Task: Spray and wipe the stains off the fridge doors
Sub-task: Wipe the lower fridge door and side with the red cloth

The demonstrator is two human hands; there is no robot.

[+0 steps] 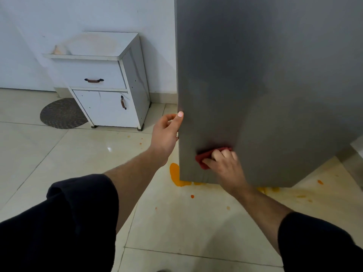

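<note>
Left hand [167,132] grips the fridge door [255,75] by its left edge, right hand [225,163] curls on the red cloth [203,159] pressed low on its face; a slipped grip could swing the door, and the orange spill [175,173] below may re-soil the cloth.

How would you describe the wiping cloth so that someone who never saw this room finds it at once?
Start from the tall grey fridge door filling the right side. Low on its front, near the left edge, the right hand holds a small cloth against it. It is the only dark red thing; the floor spills below are orange.
</note>
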